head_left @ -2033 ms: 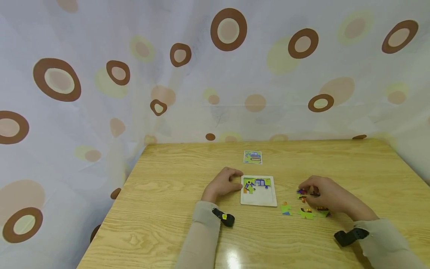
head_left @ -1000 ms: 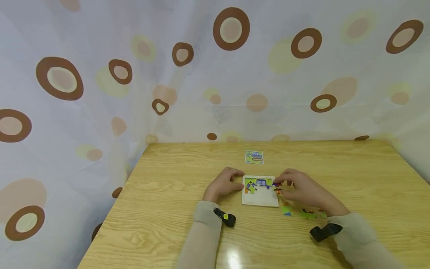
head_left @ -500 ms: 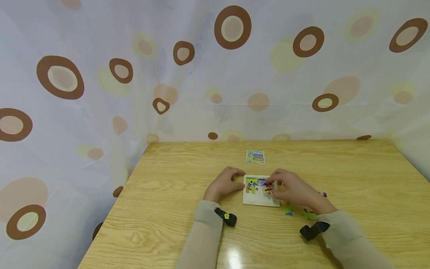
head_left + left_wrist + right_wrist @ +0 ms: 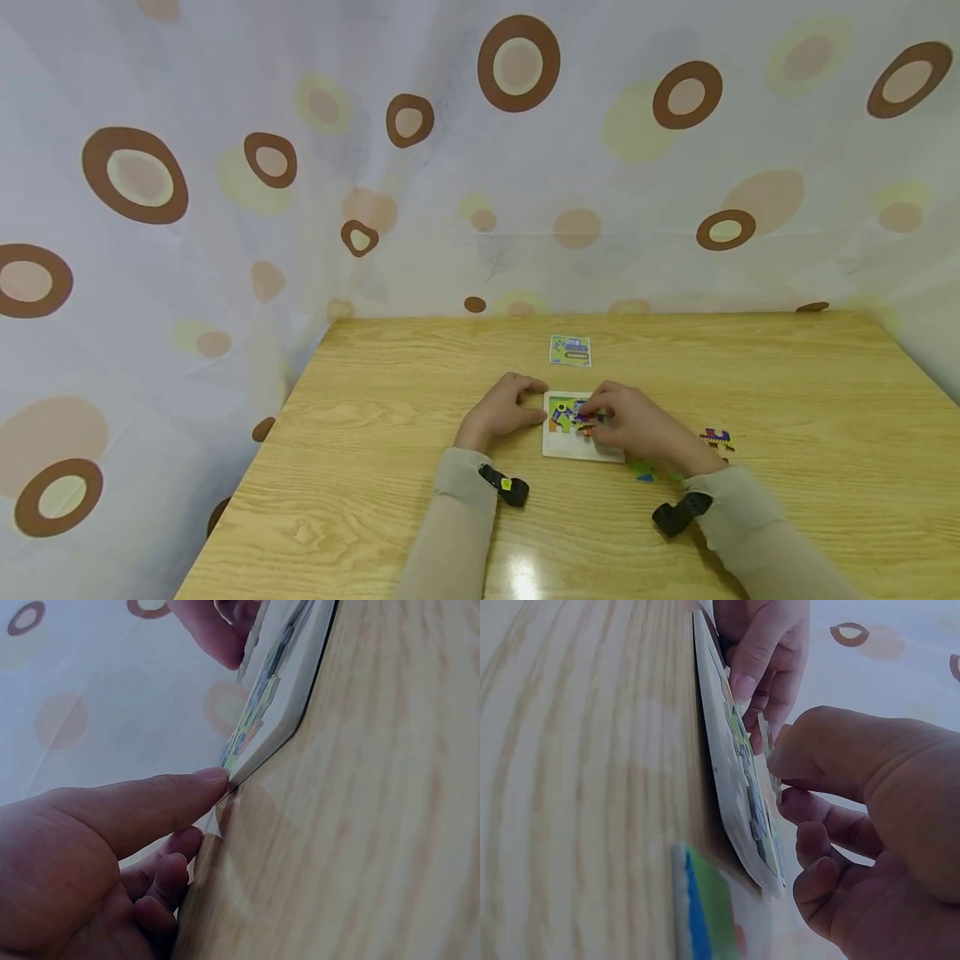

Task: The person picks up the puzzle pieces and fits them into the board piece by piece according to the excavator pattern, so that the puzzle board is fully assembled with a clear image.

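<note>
In the head view a white puzzle tray (image 4: 561, 448) lies on the table, its upper part filled with joined pieces (image 4: 561, 414). My left hand (image 4: 501, 410) holds the tray at its left edge and upper left corner; the thumb tip is on the rim in the left wrist view. My right hand (image 4: 637, 425) is over the tray, pinching a jigsaw piece (image 4: 769, 754) between thumb and fingers. That piece is tilted and just above the joined pieces in the right wrist view. The right hand hides part of the tray's right side.
Behind the tray lies a small picture card (image 4: 570, 350) showing a digger. To its right are loose pieces, one purple and yellow piece (image 4: 717, 438) and a green and blue piece (image 4: 643, 472), some partly hidden by the right forearm. A spotted curtain (image 4: 420, 192) backs the wooden table (image 4: 360, 433).
My right hand has picked up a jigsaw piece from the loose ones at the right and carried it left over the tray. My left hand has stayed at the tray's left edge.
</note>
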A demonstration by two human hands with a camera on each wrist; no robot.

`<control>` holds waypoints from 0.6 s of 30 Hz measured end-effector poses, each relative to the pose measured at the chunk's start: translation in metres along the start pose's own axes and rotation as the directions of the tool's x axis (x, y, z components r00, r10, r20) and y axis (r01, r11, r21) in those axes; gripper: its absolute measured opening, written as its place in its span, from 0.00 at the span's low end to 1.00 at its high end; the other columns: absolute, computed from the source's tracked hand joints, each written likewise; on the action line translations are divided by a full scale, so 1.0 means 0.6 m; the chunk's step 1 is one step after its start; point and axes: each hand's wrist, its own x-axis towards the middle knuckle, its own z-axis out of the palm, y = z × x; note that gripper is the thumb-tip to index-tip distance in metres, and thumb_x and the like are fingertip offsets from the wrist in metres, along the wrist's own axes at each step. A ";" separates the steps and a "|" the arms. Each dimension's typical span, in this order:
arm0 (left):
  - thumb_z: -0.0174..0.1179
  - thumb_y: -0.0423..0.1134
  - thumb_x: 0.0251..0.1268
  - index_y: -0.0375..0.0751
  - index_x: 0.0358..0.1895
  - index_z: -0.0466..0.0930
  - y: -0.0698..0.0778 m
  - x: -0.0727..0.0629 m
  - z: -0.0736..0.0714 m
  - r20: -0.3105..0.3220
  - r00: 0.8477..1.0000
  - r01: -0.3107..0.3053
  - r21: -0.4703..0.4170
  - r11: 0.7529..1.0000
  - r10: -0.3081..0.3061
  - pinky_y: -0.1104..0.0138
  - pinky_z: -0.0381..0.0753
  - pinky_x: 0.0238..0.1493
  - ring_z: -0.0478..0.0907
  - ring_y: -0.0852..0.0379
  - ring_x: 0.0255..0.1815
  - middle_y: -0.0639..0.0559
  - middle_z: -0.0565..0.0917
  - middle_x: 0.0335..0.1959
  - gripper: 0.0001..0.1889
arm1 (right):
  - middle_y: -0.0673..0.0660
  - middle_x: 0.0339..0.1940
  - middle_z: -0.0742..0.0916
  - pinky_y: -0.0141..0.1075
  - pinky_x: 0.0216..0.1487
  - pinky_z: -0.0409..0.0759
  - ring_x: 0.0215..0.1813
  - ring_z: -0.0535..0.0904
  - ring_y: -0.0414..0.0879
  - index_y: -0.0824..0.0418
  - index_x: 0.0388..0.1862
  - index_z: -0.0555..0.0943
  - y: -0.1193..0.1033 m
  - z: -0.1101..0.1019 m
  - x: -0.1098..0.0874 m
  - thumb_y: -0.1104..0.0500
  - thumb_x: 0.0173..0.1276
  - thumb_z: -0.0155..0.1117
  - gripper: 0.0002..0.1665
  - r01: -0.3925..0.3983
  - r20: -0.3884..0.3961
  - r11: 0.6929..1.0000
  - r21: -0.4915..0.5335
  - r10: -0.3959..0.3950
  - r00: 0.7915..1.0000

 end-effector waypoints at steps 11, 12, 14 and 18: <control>0.67 0.40 0.65 0.47 0.62 0.80 0.003 -0.004 0.000 -0.005 1.000 -0.011 -0.007 1.000 0.011 0.66 0.69 0.44 0.66 0.57 0.42 0.52 0.73 0.48 0.22 | 0.52 0.40 0.81 0.37 0.37 0.73 0.36 0.74 0.43 0.64 0.47 0.87 0.001 0.013 0.010 0.69 0.59 0.67 0.16 0.059 -0.009 0.997 -0.054 -0.060 0.998; 0.67 0.40 0.65 0.47 0.62 0.80 0.003 -0.004 0.000 -0.006 1.000 -0.012 -0.004 1.000 0.012 0.66 0.69 0.44 0.66 0.57 0.42 0.52 0.73 0.48 0.22 | 0.52 0.40 0.81 0.37 0.37 0.73 0.37 0.74 0.43 0.64 0.47 0.87 0.001 0.014 0.010 0.69 0.59 0.67 0.15 0.057 -0.010 0.997 -0.056 -0.058 0.998; 0.67 0.40 0.65 0.47 0.62 0.79 0.003 -0.005 -0.001 -0.008 1.000 -0.011 -0.002 1.000 0.011 0.66 0.69 0.44 0.66 0.57 0.43 0.52 0.73 0.48 0.22 | 0.51 0.40 0.81 0.36 0.37 0.73 0.36 0.73 0.42 0.64 0.47 0.87 0.002 0.015 0.011 0.68 0.60 0.67 0.15 0.054 -0.008 0.997 -0.058 -0.055 0.998; 0.67 0.40 0.65 0.47 0.62 0.80 0.004 -0.005 -0.001 -0.013 1.000 -0.009 -0.001 1.000 0.009 0.67 0.69 0.44 0.66 0.57 0.43 0.52 0.72 0.48 0.22 | 0.52 0.39 0.81 0.36 0.35 0.72 0.35 0.72 0.42 0.64 0.47 0.87 0.003 0.016 0.015 0.68 0.60 0.67 0.15 0.051 -0.012 0.997 -0.059 -0.052 0.999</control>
